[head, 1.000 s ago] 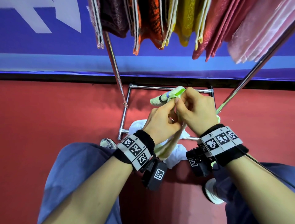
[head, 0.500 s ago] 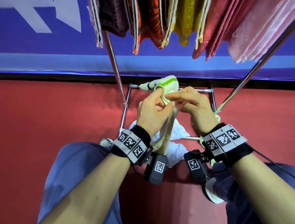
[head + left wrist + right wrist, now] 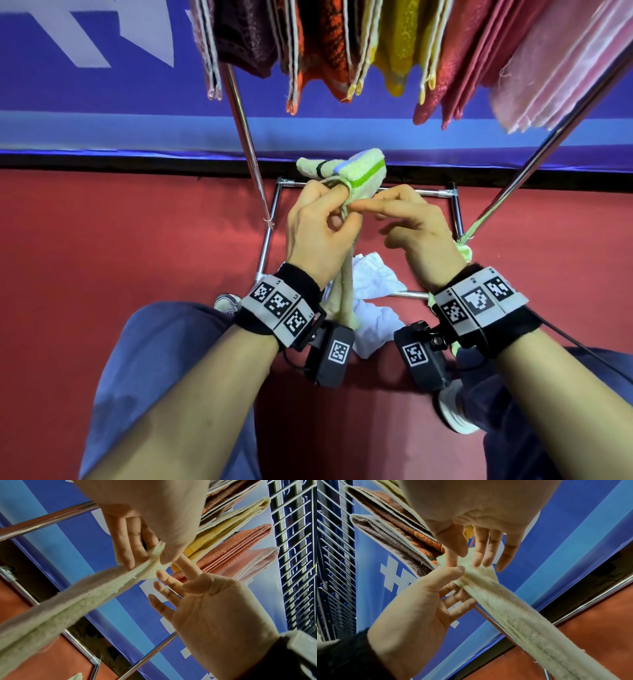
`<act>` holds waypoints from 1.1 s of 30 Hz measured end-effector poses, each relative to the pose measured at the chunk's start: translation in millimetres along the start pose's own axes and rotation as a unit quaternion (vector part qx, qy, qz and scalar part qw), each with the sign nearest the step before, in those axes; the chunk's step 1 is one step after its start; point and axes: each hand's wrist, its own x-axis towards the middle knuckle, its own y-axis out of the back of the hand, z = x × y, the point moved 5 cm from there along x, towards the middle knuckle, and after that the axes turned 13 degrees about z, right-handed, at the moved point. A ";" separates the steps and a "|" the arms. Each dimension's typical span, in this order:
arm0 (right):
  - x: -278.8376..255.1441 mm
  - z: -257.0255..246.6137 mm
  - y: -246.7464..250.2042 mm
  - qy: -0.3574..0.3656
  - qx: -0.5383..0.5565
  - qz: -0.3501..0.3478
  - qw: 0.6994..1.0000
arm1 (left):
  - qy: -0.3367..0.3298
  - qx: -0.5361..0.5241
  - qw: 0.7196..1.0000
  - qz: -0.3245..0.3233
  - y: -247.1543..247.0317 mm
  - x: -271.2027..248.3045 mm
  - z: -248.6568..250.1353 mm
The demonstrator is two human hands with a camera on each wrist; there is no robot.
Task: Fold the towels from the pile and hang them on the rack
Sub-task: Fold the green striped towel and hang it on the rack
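**Head view: pale towel pinched at its top, ready for a fold**

Head view puts the pale green towel (image 3: 359,171) at the centre of the frame, its striped top bunched above both hands and its body hanging straight down past the left wrist towards 6 o'clock. The left hand (image 3: 318,236) grips it, thumb and curled fingers pinching the cloth just under the stripe. The right hand (image 3: 414,229) is relaxed, its fingers nearly straight, with the index tip touching the towel's edge beside the left thumb; the right wrist view shows the same (no real hold there).

As a judgement: this is thick, soft terry, light and limp. It will sag wherever it is unsupported, so one pinch leaves it a rope rather than a flat sheet. It should not slip, since the pile gives friction. Best hold is at the two top corners, one per hand, spread apart so the cloth opens before folding.

Folded towels (image 3: 394,44) hang on the rack (image 3: 246,130) at 12 o'clock, well above the hands. A white cloth (image 3: 373,284) lies on the red floor (image 3: 137,257) near 6 o'clock of the hands, inside the rack's base.
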 end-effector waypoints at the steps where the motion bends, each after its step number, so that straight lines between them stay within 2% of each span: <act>1: 0.3 1.1 0.0 0.000 -0.004 0.001 1.000 | -0.006 -0.005 1.000 0.002 -0.3 -0.3 -0.7; 9: 2.7 5.6 2.0 0.016 -0.015 0.002 1.000 | -0.022 -0.004 1.000 -0.006 -0.7 0.4 -0.9; 11: 2.3 5.6 2.4 0.024 -0.008 0.013 1.000 | 0.006 -0.014 1.000 -0.020 -2.1 0.5 -4.3; 13: 3.0 6.2 5.4 0.042 -0.022 0.059 0.997 | 0.061 -0.054 0.996 -0.026 -2.0 1.7 -7.4; 16: 8.5 17.1 12.9 0.025 -0.039 0.126 0.991 | 0.187 -0.186 0.963 -0.055 -2.8 3.2 -3.9; 19: 12.7 34.4 11.0 -0.087 0.068 0.074 0.991 | 0.278 -0.266 0.920 -0.075 -2.8 3.5 1.6; 21: 10.5 43.3 4.5 -0.169 0.126 0.028 0.977 | 0.315 -0.309 0.893 -0.086 -3.6 4.0 2.9; 24: 7.7 46.2 -1.1 -0.190 0.167 0.016 0.967 | 0.350 -0.339 0.868 -0.096 -4.2 4.9 3.7; 29: 12.9 31.5 4.1 -0.198 0.238 0.056 0.949 | 0.378 -0.387 0.835 -0.103 -7.0 5.3 0.1; 33: 13.7 23.6 6.7 -0.196 0.257 0.073 0.944 | 0.394 -0.384 0.826 -0.121 -10.0 2.8 -1.8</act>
